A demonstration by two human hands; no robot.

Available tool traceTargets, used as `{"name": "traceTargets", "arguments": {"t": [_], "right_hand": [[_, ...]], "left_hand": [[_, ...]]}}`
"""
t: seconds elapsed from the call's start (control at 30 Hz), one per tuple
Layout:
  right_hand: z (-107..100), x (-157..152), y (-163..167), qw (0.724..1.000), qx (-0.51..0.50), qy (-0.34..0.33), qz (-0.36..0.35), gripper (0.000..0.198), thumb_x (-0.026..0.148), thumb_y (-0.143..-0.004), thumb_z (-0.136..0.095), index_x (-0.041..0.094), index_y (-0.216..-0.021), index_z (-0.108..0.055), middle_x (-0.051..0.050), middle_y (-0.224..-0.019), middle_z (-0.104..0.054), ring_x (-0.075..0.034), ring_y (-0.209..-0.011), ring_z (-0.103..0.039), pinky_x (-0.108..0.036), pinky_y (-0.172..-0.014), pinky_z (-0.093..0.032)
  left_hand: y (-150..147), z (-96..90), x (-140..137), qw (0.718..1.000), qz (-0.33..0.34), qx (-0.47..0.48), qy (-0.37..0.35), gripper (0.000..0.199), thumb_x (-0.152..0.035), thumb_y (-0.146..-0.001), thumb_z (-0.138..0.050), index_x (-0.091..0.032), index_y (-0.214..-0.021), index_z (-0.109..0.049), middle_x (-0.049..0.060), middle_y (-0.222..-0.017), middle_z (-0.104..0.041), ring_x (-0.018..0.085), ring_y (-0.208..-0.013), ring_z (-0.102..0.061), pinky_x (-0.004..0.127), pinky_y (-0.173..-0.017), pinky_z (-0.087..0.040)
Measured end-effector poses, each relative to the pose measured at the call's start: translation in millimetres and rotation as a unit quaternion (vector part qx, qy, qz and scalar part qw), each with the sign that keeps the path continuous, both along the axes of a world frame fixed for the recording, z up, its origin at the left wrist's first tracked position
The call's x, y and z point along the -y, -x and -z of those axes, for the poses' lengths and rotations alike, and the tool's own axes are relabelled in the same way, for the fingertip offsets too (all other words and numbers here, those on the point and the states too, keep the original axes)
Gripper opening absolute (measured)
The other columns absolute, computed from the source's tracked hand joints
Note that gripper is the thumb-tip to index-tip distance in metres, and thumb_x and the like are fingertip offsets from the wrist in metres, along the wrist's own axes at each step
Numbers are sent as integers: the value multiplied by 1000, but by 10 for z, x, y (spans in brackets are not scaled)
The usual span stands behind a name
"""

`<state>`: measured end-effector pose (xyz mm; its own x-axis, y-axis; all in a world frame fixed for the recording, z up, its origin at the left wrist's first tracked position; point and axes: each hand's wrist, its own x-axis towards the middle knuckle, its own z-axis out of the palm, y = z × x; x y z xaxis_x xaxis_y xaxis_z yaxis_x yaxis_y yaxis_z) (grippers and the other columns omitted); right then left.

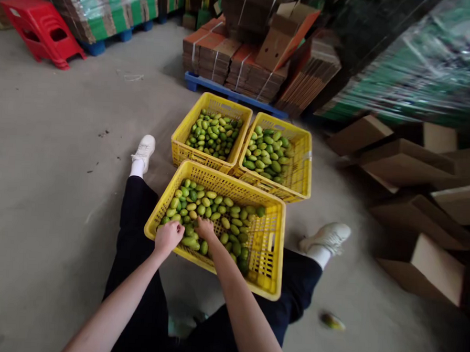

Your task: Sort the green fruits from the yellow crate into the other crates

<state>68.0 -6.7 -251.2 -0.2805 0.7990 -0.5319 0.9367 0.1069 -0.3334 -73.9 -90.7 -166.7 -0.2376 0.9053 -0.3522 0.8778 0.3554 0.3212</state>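
Observation:
A yellow plastic crate stands between my legs, with green and yellowish oval fruits that look like small mangoes spread over its left and middle part. My left hand is over the near left edge of the crate, its fingers curled closed; whatever they hold is hidden. Just to its right, my right hand reaches down among the fruits. Its fingers are bent together at the fruit, and I cannot make out anything in them. The right side of the crate shows its bare slotted floor.
Two more yellow crates, a left one and a right one, hold similar fruits just beyond. Flattened cartons sit on a blue pallet. Open cardboard boxes lie at right, a fruit on the floor, a red stool at far left.

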Motion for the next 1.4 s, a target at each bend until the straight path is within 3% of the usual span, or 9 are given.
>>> {"name": "traceTargets", "arguments": {"t": [0.23,0.37,0.43,0.5,0.67,0.87,1.07,1.23,1.4], "right_hand": [[-490,501,-803,973,-213,-36,87,41,45,-80,-56,19,-112,-56,-1,-90,-68,-16,-76,-62,-27,-68,-50],[-588,851,-1131,877,-315,-126,341,51,51,-66,-62,18,-104,-54,-7,-91,-67,-20,-69,-59,-33,-65,-50],[-603,977,-1135,871,-255,-145,393,48,51,-66,-58,18,-102,-57,-9,-88,-68,-24,-73,-62,-36,-68,-50],[-624,1075,-1064,889,-202,-149,383,44,49,-71,-53,17,-101,-59,-11,-85,-69,-27,-77,-64,-37,-70,-49],[-673,1188,-864,938,-122,-223,235,40,46,-77,-52,15,-102,-57,-15,-93,-68,-29,-83,-65,-38,-75,-49],[-688,1222,-806,943,-68,-237,224,33,42,-81,-52,15,-98,-55,-13,-86,-65,-27,-78,-63,-35,-72,-47],[-687,1280,-762,934,-47,-282,214,29,40,-83,-51,16,-97,-54,-9,-82,-65,-24,-71,-61,-33,-67,-46],[-661,1276,-744,926,-50,-316,201,25,38,-82,-51,16,-94,-53,-8,-80,-64,-23,-68,-61,-31,-63,-45],[-672,1224,-760,915,-115,-287,260,25,40,-78,-56,18,-90,-54,-8,-80,-65,-23,-68,-61,-31,-62,-45]], "left_hand": [[31,-61,-43,996,46,-41,64,39,-32,-95,-34,-19,-95,-70,11,-101,-73,23,-92,-68,28,-72,-47],[65,13,-140,984,87,-39,153,29,-30,-87,-47,-16,-88,-72,15,-94,-73,28,-90,-69,32,-72,-50],[66,57,-211,971,127,-26,201,17,-27,-79,-58,-17,-82,-72,14,-92,-74,29,-89,-70,33,-71,-51],[37,99,-294,957,166,-9,236,13,-23,-71,-66,-19,-82,-72,11,-94,-74,28,-89,-69,31,-73,-51],[-170,249,-556,948,222,15,229,49,-18,-72,-68,-23,-121,-60,9,-131,-61,24,-111,-62,28,-88,-49],[-489,661,-752,940,248,17,234,37,-26,-91,-58,-15,-126,-55,11,-133,-56,25,-115,-58,43,-96,-48],[-658,983,-687,934,228,46,269,57,-22,-73,-76,-13,-124,-53,19,-126,-61,33,-115,-59,46,-95,-46],[-647,873,-714,943,185,111,253,46,-12,-58,-82,-14,-99,-61,16,-105,-69,38,-115,-58,48,-97,-41],[-482,394,-735,947,148,213,189,40,-20,-60,-80,-16,-94,-59,10,-99,-70,31,-109,-62,39,-91,-46]]}}
